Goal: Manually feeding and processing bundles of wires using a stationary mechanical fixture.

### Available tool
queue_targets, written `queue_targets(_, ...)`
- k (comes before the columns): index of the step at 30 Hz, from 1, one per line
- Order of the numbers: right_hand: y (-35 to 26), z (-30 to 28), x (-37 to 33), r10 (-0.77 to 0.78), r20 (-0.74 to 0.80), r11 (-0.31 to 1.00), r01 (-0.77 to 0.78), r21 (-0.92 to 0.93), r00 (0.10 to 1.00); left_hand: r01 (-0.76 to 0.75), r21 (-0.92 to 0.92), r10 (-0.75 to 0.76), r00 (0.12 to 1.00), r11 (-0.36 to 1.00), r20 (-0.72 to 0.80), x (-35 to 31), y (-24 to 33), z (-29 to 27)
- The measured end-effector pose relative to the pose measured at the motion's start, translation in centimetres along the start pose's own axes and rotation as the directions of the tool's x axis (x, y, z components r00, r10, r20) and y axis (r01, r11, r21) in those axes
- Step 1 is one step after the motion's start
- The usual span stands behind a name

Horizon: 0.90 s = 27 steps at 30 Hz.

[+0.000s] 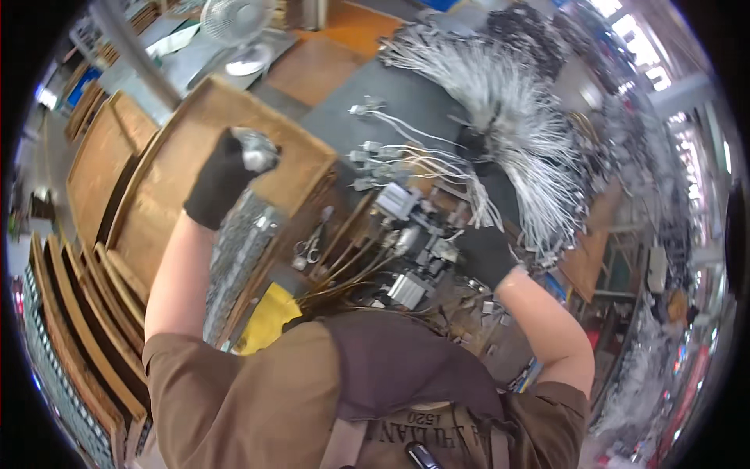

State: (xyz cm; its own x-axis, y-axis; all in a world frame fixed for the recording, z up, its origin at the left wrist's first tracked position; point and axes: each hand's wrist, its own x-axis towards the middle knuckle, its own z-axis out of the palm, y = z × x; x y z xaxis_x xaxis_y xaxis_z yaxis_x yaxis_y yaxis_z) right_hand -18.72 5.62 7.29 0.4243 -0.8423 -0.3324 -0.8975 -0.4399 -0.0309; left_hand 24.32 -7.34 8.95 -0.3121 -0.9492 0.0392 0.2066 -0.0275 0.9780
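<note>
My left hand (215, 184), in a black glove, is closed around a clump of small silver-grey parts (256, 151) above a shallow wooden tray (211, 98). Grey parts (244, 238) lie in dense rows along the tray's near right side. My right hand (486, 254), also black-gloved, is closed beside a small metal bench machine (410, 289). Whatever its fingertips grip is hidden. White wires (422, 160) with grey connectors (375, 160) at their left ends run down to just above that hand.
A large bundle of white wires (508, 117) spreads across the far right of the bench. Scissors (311, 248) and a yellow sheet (269, 316) lie between tray and machine. More wooden trays (86, 336) stand at left. A fan (234, 19) is at the back.
</note>
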Motion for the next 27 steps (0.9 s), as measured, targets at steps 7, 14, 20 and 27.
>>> queue_targets(7,0.7,-2.7,-2.0,0.088,0.157,0.974,-0.118,0.196,0.984,0.442,-0.027,-0.358,0.759,0.896,0.545,1.7,-11.5,19.1)
queue_targets(14,4.9,-0.2,-5.4,0.185,0.260,0.983,-0.174,-0.066,0.948,0.686,0.037,-0.563,0.564,0.727,0.604,1.2,-17.0,27.8)
queue_targets(20,6.0,-2.0,-1.5,-0.038,0.637,0.998,-0.009,0.069,0.770,0.664,-0.155,-0.342,0.554,0.732,0.759,6.6,-10.7,25.4)
queue_targets(27,3.3,-2.8,4.0,-0.054,-0.129,0.995,0.064,0.078,0.990,-0.234,0.807,-0.183,0.904,0.542,0.385,14.9,-10.7,16.8)
